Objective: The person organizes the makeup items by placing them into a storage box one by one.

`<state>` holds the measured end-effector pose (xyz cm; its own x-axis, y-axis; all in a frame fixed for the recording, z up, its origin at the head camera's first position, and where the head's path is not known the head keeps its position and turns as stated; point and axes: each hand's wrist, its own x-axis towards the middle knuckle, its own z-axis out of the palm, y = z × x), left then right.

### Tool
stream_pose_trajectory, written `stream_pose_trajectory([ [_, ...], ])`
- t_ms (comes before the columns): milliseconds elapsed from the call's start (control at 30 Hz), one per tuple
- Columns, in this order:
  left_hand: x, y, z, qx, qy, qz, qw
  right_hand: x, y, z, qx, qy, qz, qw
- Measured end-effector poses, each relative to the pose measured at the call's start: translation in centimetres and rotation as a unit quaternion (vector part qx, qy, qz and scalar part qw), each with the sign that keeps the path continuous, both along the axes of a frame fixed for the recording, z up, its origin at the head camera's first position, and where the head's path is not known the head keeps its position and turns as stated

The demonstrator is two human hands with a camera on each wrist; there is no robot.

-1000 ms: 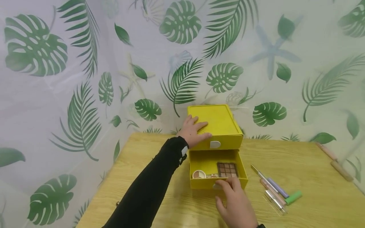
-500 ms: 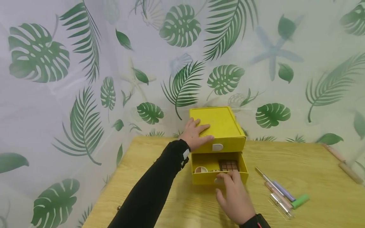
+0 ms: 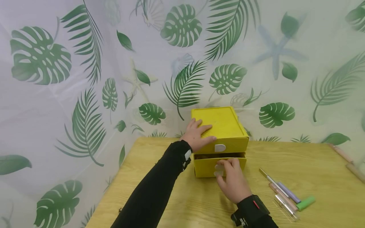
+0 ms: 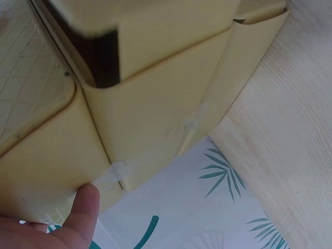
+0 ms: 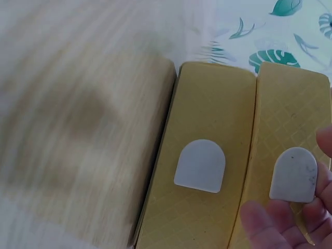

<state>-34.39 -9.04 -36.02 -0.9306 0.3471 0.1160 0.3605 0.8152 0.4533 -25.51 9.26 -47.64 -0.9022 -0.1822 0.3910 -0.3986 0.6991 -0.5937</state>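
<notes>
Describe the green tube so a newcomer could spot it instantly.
Find the yellow drawer box on the wooden table. To its right, nearer the camera, lies a cluster of slim cosmetic tubes. The green tube sits at the cluster's right end: the only green one, shorter and thicker than its neighbours.

Head view looks forward and down; wrist views share the yellow box [image 3: 225, 126] close up, left facing its left side, right its front.
</notes>
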Motion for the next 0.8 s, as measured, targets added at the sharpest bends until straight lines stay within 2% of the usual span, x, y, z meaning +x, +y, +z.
stream_pose_trajectory([
  [167,0.0,0.1,0.2,0.002,0.009,-0.001,1.0,-1.5,0.0,0.3,-0.024,-0.027,-0.003,0.9993],
  [367,-0.1,0.1,-0.1,0.007,0.012,0.002,0.9999,-2.3,-0.1,-0.1,-0.032,-0.048,-0.018,0.9982],
  [600,-0.4,0.5,-0.3,-0.003,0.011,0.005,0.9999,-2.7,0.0,0.1,-0.052,-0.082,-0.028,0.9949],
  [800,-0.3,0.5,-0.7,0.014,0.024,0.005,0.9996,-2.7,0.3,0.2,-0.08,-0.11,-0.019,0.9905],
])
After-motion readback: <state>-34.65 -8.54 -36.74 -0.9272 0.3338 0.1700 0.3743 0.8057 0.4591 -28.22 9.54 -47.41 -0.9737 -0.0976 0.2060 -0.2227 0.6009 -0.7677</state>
